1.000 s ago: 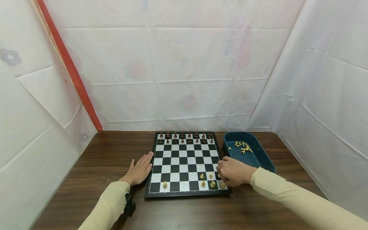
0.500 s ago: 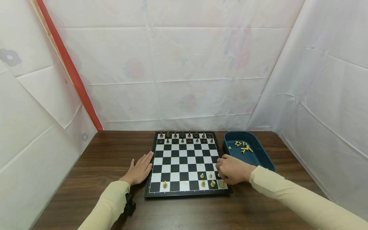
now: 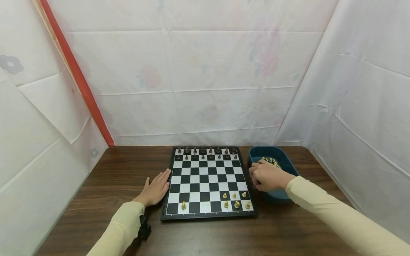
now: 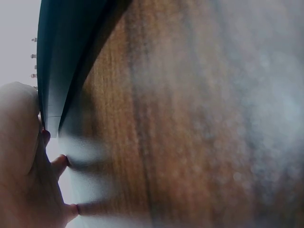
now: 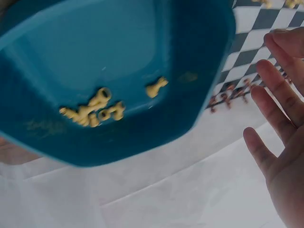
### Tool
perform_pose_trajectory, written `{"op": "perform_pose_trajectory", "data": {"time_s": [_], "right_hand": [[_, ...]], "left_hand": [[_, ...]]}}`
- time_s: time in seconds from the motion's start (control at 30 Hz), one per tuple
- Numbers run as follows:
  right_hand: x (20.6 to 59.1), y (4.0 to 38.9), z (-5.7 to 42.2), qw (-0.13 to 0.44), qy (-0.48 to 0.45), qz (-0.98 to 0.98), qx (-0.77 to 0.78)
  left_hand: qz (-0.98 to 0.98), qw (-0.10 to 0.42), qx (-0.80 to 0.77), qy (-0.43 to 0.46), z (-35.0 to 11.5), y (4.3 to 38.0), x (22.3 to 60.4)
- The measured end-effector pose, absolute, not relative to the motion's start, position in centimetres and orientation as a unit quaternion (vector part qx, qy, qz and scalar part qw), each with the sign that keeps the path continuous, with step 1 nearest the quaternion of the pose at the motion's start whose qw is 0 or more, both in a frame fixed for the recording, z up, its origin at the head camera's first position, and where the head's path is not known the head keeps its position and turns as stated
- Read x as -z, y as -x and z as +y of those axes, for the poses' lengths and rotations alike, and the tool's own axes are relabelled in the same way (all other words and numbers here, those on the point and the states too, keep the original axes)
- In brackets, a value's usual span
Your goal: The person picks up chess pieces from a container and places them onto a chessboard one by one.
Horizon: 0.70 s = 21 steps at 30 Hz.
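My left hand (image 3: 153, 188) lies flat on the table, fingertips at the left edge of the chessboard (image 3: 204, 186). My right hand (image 3: 269, 176) hovers over the near left side of a blue tray (image 3: 289, 164), just right of the board. In the right wrist view its fingers (image 5: 273, 114) are loosely extended, with no piece visible between them. Several cream chess pieces (image 5: 90, 113) lie jumbled in the tray, and one cream piece (image 5: 156, 87) lies apart. On the board's near right corner stand cream pieces, including a pawn (image 3: 244, 194). A single cream piece (image 3: 183, 205) stands near left.
Two rows of dark reddish-brown chess pieces (image 3: 203, 152) stand along the board's far side. The brown wooden table (image 3: 134, 167) meets white sheeting (image 3: 198, 113) behind and on both sides. A red strip (image 3: 77, 71) runs up the left corner.
My right hand has left the board's right edge and moved right, over the tray, uncovering the pawn beside it. The tray's near edge has shifted slightly. My left hand has stayed put.
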State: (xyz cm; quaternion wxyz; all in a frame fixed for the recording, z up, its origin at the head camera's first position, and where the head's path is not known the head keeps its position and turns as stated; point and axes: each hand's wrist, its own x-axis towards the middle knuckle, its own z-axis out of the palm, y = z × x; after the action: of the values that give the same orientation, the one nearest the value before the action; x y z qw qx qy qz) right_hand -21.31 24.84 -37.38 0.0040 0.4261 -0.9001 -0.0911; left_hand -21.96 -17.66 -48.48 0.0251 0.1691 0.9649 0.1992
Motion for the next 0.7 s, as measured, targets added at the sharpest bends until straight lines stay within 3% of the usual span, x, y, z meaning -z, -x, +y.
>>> {"op": "perform_pose_trajectory", "data": {"time_s": [0.33, 0.7], "right_hand": [[37.2, 23.0, 28.9, 0.053, -0.39, -0.917, 0.063], [37.6, 24.7, 31.5, 0.044, -0.363, -0.929, 0.06]], "left_hand": [[0.965, 0.019, -0.201, -0.166, -17.7, 21.9, 48.7], [0.963, 0.022, -0.208, -0.168, -17.6, 21.7, 48.4]]}}
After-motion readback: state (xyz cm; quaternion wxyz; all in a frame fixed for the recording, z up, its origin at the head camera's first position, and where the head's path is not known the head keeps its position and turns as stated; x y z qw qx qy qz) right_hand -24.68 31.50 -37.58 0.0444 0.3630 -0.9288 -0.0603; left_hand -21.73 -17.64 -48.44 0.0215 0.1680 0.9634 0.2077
